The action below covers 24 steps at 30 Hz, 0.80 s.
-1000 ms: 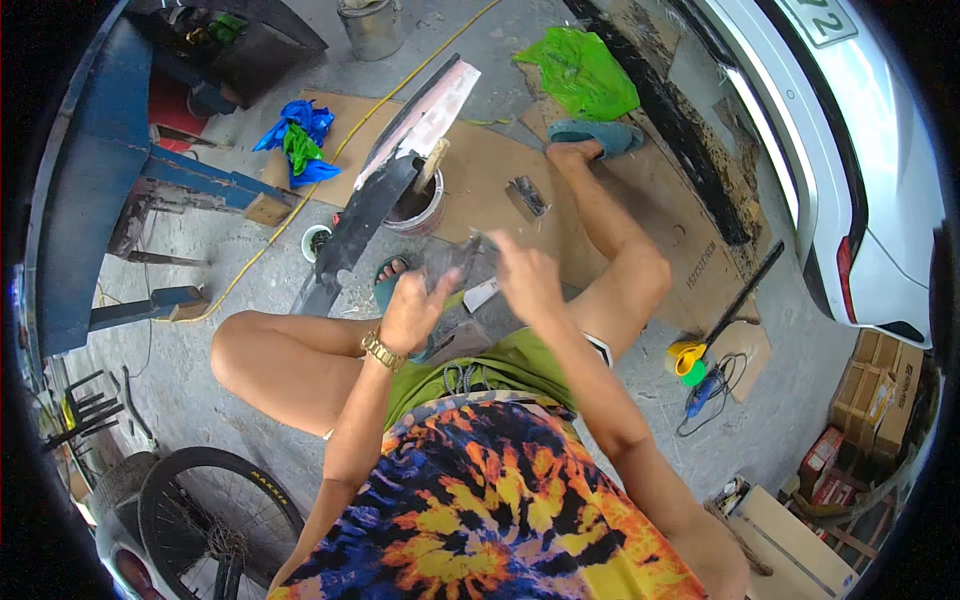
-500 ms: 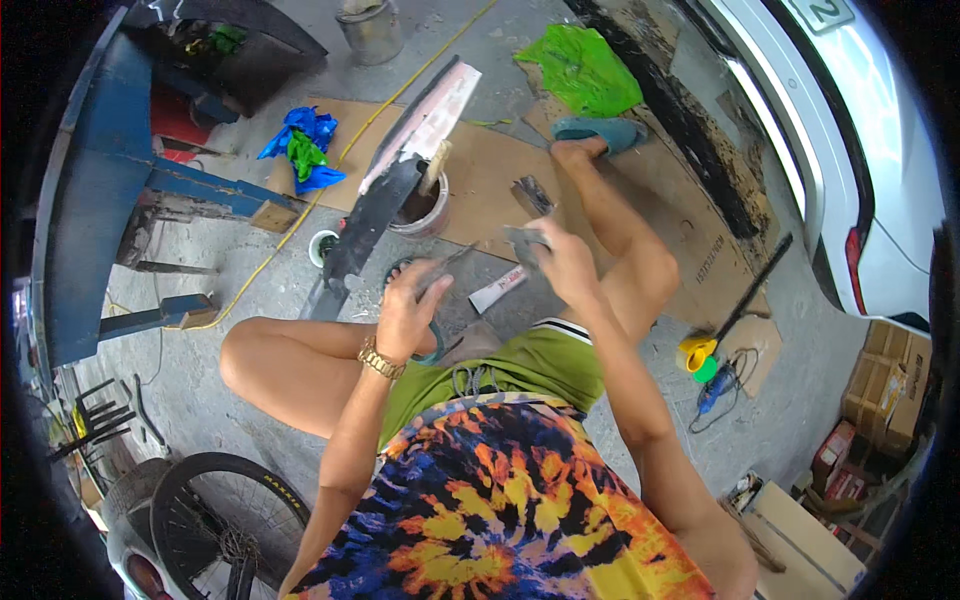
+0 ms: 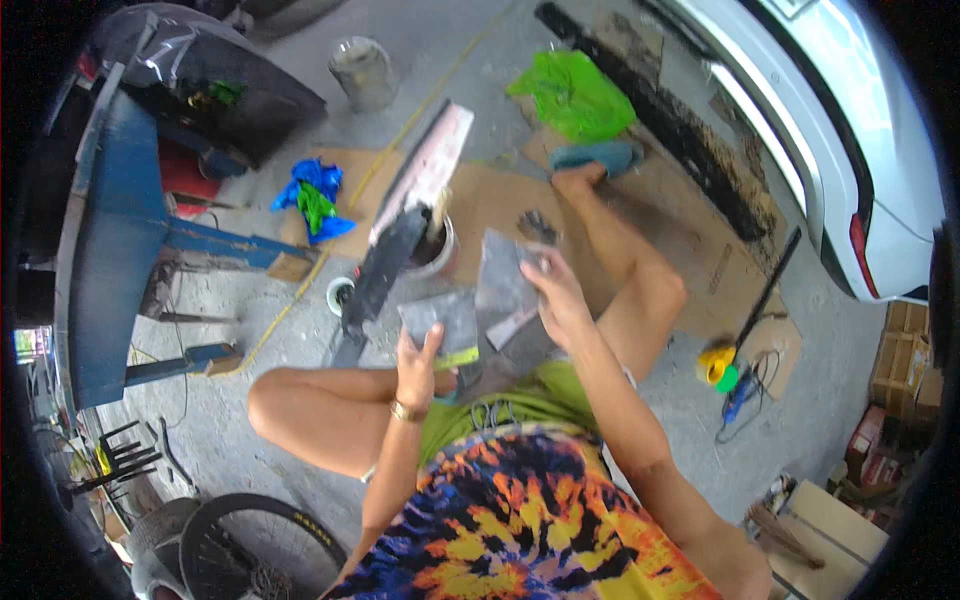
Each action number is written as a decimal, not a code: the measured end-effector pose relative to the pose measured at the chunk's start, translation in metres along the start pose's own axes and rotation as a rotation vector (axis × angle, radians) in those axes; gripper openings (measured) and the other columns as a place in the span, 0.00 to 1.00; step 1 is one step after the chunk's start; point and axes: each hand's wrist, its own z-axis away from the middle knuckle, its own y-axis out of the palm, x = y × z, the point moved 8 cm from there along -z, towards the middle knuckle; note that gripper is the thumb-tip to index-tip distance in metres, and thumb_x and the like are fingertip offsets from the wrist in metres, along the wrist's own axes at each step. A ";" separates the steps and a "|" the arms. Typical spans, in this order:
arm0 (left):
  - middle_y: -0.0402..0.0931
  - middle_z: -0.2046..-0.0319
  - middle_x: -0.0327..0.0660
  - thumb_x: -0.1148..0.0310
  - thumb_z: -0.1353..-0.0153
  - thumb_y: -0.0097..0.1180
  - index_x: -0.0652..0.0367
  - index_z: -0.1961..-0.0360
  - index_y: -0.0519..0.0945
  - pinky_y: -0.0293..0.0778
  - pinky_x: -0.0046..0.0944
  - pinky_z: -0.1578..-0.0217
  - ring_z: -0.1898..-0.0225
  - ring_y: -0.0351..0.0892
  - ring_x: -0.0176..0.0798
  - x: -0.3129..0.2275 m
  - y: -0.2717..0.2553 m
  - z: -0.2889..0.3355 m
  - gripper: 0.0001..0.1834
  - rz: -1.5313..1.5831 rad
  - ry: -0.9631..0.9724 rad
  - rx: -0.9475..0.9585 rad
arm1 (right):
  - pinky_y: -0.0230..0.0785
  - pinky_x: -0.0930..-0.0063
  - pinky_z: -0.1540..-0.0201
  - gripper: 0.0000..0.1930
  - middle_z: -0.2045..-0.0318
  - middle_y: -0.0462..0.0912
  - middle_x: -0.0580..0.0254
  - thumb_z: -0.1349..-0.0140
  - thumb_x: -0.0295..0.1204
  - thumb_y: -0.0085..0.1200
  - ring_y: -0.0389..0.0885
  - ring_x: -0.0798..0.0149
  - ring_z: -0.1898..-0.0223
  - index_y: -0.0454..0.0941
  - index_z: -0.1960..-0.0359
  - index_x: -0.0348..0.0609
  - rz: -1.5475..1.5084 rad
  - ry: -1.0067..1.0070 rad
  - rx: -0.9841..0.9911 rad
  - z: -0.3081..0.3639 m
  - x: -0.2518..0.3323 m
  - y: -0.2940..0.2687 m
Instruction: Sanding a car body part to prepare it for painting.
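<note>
Head view — broad sides now turned up to the camera

Held in left hand [image 3: 415, 367]: grey left plate [image 3: 438, 318], thin and flat, with yellow-green strip [image 3: 458, 357] along its lower edge. Pinched with thumb laid on the near face; behind it, fingers mostly hidden — cannot tell if spread or pressed together. Held in right hand [image 3: 562, 298]: grey right plate [image 3: 503, 272], standing a little higher and more tilted. Pinched at its right edge, with fingertips curled close around; cannot tell which ones press from behind. Both raised in front of the body, above grey floor [image 3: 295, 342], with neighbouring edges very near; cannot tell if touching.

Just changed: the angle of both. Half a second ago, left plate almost edge-on, only like a thin line; now wide open to view, with the strip showing. Right plate also turned more broadly to the camera. Meaning, by judgement, for the handwork: both faces easier to look at and to compare, with firm hold kept on each side.

Partly hidden behind right plate: white tube [image 3: 508, 330]. Farther away: bucket [image 3: 440, 262] with pale stick [image 3: 440, 208] inside, just beside long dark panel [image 3: 385, 265], pinkish-white at far end. On cardboard [image 3: 490, 190], beyond right plate: small dark piece [image 3: 537, 226], too blurred to name.
</note>
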 end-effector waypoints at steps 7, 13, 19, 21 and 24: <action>0.76 0.53 0.41 0.65 0.34 0.59 0.64 0.44 0.69 0.72 0.38 0.52 0.54 0.74 0.37 -0.040 -0.008 -0.017 0.22 0.095 0.134 -0.109 | 0.67 0.78 0.52 0.20 0.57 0.77 0.69 0.40 0.27 0.62 0.74 0.75 0.55 0.70 0.47 0.43 1.025 -0.140 0.470 0.033 0.003 -0.020; 0.77 0.56 0.41 0.68 0.42 0.64 0.65 0.45 0.69 0.71 0.37 0.52 0.55 0.74 0.34 -0.126 -0.030 0.006 0.26 -0.337 0.285 0.018 | 0.70 0.76 0.53 0.15 0.58 0.78 0.67 0.39 0.27 0.61 0.76 0.72 0.55 0.72 0.53 0.42 0.768 0.066 -0.032 -0.026 0.062 -0.089; 0.76 0.68 0.42 0.61 0.51 0.71 0.60 0.59 0.70 0.71 0.33 0.68 0.69 0.73 0.34 -0.242 -0.095 -0.014 0.26 -0.294 0.372 -0.128 | 0.71 0.71 0.50 0.14 0.59 0.79 0.65 0.40 0.25 0.62 0.77 0.69 0.54 0.74 0.53 0.43 0.148 -0.105 -0.166 -0.145 0.081 -0.030; 0.76 0.68 0.44 0.62 0.52 0.69 0.59 0.61 0.70 0.69 0.33 0.67 0.68 0.73 0.35 -0.257 -0.097 -0.052 0.23 -0.240 0.354 -0.053 | 0.69 0.73 0.49 0.15 0.60 0.79 0.65 0.40 0.26 0.62 0.76 0.69 0.55 0.73 0.53 0.42 0.163 -0.186 -0.193 -0.189 0.070 -0.011; 0.76 0.69 0.45 0.62 0.53 0.66 0.59 0.63 0.70 0.67 0.34 0.65 0.67 0.73 0.36 -0.238 -0.085 -0.111 0.21 -0.251 0.208 0.041 | 0.67 0.75 0.51 0.16 0.60 0.78 0.66 0.39 0.26 0.61 0.75 0.70 0.57 0.72 0.51 0.42 0.344 -0.254 -0.218 -0.240 0.048 0.004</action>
